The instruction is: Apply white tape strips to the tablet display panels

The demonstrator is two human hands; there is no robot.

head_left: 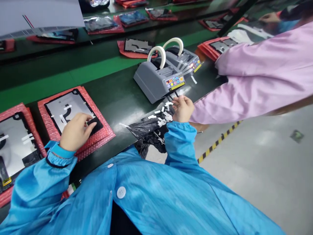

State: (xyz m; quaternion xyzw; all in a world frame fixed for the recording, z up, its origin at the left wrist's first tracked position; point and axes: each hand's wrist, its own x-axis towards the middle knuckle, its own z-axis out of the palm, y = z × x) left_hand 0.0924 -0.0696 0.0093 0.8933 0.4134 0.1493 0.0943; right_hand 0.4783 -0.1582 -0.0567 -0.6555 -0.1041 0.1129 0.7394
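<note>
My left hand [76, 132] rests over the lower part of a flat silver panel with black edges [70, 104], its fingers curved and its thumb apart. The panel lies on red bubble-wrap sheets [104, 137], with small white tape pieces on its face. By the bench edge, my right hand [183, 109] has its fingertips pinched together. It is beside a black plastic bag [144, 128] dotted with white tape scraps [168, 116]. Whatever the pinch holds, if anything, is too small to make out. Just behind it stands a grey tape dispenser [154, 80] bearing a white tape roll [161, 55].
A second tape dispenser [187, 58] stands behind the first. Another panel [14, 140] on red wrap lies at far left. A co-worker's pink sleeve [264, 75] reaches in from the right. More wrapped panels [138, 47] sit at the back, below a shelf holding others.
</note>
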